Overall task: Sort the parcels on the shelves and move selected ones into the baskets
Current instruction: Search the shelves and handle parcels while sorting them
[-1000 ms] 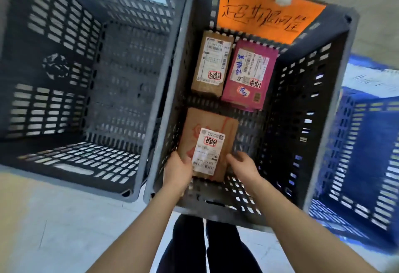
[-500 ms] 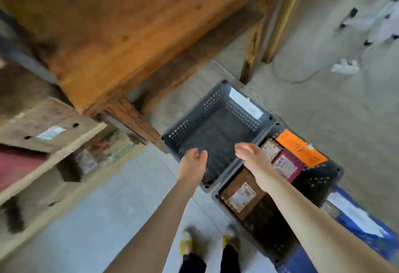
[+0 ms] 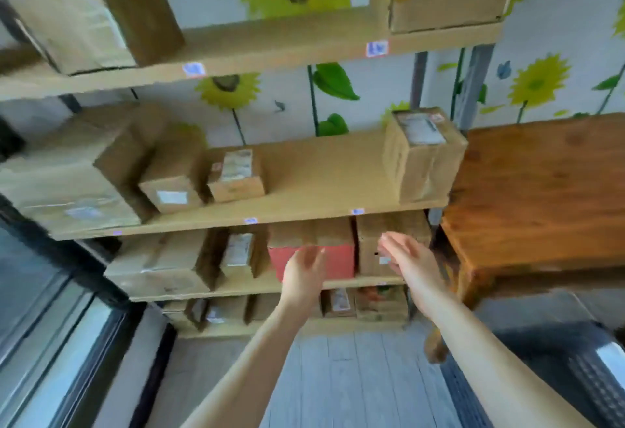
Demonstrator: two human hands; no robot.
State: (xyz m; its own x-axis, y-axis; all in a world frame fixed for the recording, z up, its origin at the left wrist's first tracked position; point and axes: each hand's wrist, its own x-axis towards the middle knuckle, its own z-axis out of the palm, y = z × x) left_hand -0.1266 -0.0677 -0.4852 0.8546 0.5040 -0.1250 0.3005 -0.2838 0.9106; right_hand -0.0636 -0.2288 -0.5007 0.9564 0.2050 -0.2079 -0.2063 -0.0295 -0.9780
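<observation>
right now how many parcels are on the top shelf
2 in view on the top shelf: left box at its left end, right box at its right end. Others may lie outside the frame.

- Four shelves (image 3: pixel 304 206), one over the other.
- One red parcel (image 3: pixel 338 258).
- Many brown parcels (image 3: pixel 422 157): three on the top shelf, about five on the next, three beside the red one. The lowest row is too blurry to count.
- One wooden counter (image 3: pixel 541 190).
- Two grips: left grip (image 3: pixel 304 267), right grip (image 3: pixel 404 256).

Middle shelf (image 3: pixel 321 173) offers a wide gap between small box (image 3: pixel 236 173) and tall box (image 3: pixel 422 157).
</observation>
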